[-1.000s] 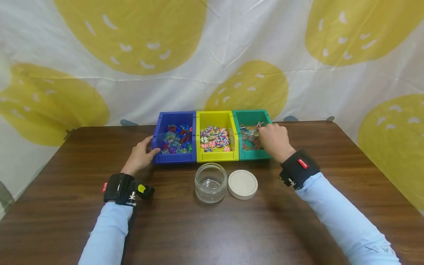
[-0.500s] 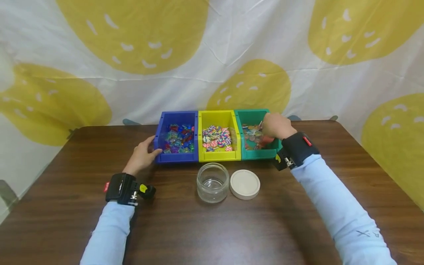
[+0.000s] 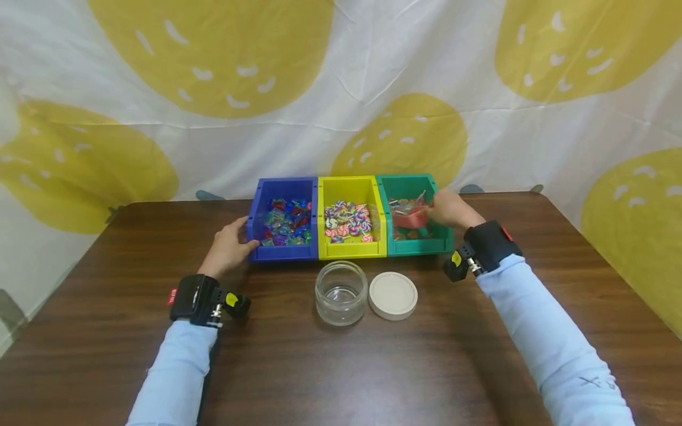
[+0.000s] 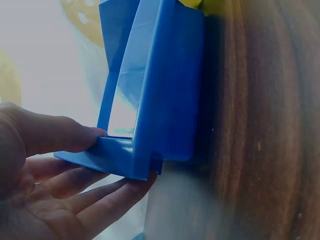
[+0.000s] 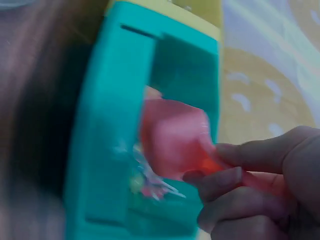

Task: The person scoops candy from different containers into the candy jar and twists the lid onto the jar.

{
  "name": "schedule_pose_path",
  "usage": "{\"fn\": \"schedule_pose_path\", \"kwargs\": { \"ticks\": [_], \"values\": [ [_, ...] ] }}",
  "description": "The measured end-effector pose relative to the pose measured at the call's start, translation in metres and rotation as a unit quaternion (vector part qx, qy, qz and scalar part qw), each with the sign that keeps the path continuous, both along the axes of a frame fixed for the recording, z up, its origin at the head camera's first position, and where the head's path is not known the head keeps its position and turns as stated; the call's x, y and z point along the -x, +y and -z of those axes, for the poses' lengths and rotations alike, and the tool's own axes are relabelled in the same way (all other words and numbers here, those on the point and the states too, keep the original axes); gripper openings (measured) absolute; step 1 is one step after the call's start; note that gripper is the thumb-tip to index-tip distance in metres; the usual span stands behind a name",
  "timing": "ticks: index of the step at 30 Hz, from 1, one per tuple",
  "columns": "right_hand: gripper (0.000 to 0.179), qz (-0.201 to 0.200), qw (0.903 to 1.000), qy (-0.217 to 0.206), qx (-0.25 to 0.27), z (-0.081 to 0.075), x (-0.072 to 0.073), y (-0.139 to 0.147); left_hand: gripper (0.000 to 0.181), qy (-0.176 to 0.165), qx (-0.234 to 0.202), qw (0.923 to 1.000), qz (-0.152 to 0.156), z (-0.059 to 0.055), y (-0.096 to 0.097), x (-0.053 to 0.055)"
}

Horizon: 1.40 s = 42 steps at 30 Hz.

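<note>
My left hand (image 3: pixel 226 248) grips the left side wall of the blue bin (image 3: pixel 283 253), thumb over the rim and fingers outside, as the left wrist view shows too. Inside that bin lie shiny coloured gem-like pieces (image 3: pixel 288 223). My right hand (image 3: pixel 452 208) holds a pinkish-red scoop (image 3: pixel 411 219) by its handle, pinched between thumb and fingers. The scoop's head is down inside the green bin (image 3: pixel 418 247), among small clear-looking pieces with thin sticks. In the right wrist view the scoop (image 5: pixel 175 137) is tilted and slightly blurred; what it contains is hidden there.
Between the blue and green bins sits a yellow bin (image 3: pixel 351 251) of small swirl lollipops (image 3: pixel 346 222). In front stand an uncovered glass jar (image 3: pixel 341 299) and, close to its right, a white lid (image 3: pixel 393 296). A patterned cloth (image 3: pixel 288 148) hangs behind the wooden table (image 3: pixel 341 378).
My right hand has drawn back a little and turned within the green bin, bringing the scoop into sight. The left hand stays on the blue bin's side.
</note>
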State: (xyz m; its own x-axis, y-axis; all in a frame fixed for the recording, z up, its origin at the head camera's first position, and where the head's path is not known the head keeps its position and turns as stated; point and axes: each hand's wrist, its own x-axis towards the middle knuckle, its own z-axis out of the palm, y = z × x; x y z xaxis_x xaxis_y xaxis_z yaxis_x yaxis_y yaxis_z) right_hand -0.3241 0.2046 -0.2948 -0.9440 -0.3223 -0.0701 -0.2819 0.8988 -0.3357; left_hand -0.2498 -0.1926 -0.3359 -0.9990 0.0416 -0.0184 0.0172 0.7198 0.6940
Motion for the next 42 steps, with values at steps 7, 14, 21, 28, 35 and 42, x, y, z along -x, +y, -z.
{"fn": "schedule_pose_path", "kwargs": {
  "ticks": [7, 14, 21, 28, 35, 42],
  "values": [
    [0.025, 0.101, 0.9948, 0.005, -0.013, 0.014, -0.011, -0.025, 0.056, -0.014, -0.017, 0.9997, 0.011, 0.003, 0.001, 0.002],
    [0.02, 0.073, 0.9972, 0.014, -0.006, 0.049, 0.028, -0.01, 0.057, -0.019, -0.013, 0.9995, 0.02, 0.001, 0.0, 0.0],
    [0.025, 0.049, 0.9968, 0.047, -0.041, 0.106, 0.081, 0.01, 0.058, -0.015, -0.015, 0.9993, 0.03, -0.003, -0.006, 0.002],
    [0.02, 0.04, 0.9946, 0.088, -0.038, 0.149, 0.106, 0.017, 0.058, -0.002, 0.003, 0.9989, 0.047, -0.001, -0.006, 0.002],
    [0.03, 0.094, 0.9907, 0.098, -0.005, 0.294, 0.234, 0.079, 0.059, -0.011, 0.004, 0.9985, 0.054, 0.0, 0.001, 0.006],
    [0.033, 0.096, 0.9904, 0.099, 0.011, 0.216, 0.145, 0.045, 0.057, -0.007, 0.016, 0.998, 0.061, 0.0, 0.003, 0.007]
  ]
}}
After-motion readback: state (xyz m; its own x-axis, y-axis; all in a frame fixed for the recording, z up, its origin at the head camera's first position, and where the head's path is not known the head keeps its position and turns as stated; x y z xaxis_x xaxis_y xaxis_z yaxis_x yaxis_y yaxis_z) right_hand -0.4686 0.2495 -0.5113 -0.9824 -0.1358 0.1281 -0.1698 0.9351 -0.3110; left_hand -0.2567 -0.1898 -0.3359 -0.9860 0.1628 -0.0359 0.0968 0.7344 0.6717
